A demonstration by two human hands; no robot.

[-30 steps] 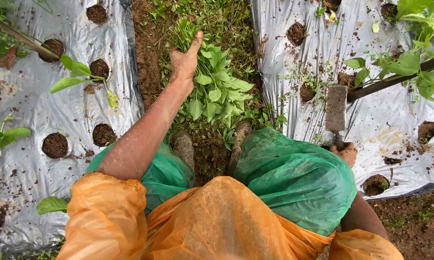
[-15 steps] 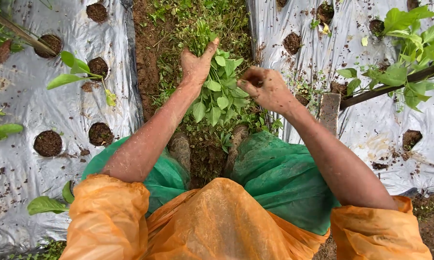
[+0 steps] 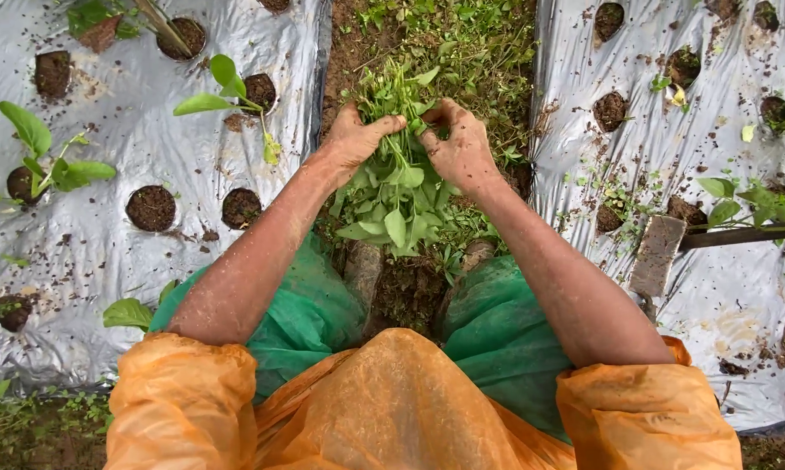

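Step in hand, as judged: a bunch of seedlings [image 3: 399, 187] is being sorted or parted between both hands, over the bare soil furrow [image 3: 358, 43] between the two mulched beds.

- Left hand [image 3: 353, 137]: closed around the stems from the left side, thumb laid across toward the middle. Holding the bunch.
- Right hand [image 3: 459, 146]: fingers curled in on the upper stems from the right; a pinch on a few stems is likely, but the fingertips are hidden by leaves, so the exact count can't be told.
- Bunch is held upside-down relative to the camera: leaves hang toward the body, the thin root ends point away.
- Silver plastic mulch [image 3: 131, 157] lies on both sides, punched with planting holes [image 3: 151, 207]; several at left already carry young plants [image 3: 227, 91], others show only soil.
- A flat-bladed tool [image 3: 658, 254] rests on the right bed, well apart from both hands.

Next move, as judged: one seedling needs separating cleanly, without the stem snapping, while the remainder is kept gripped in the left hand.
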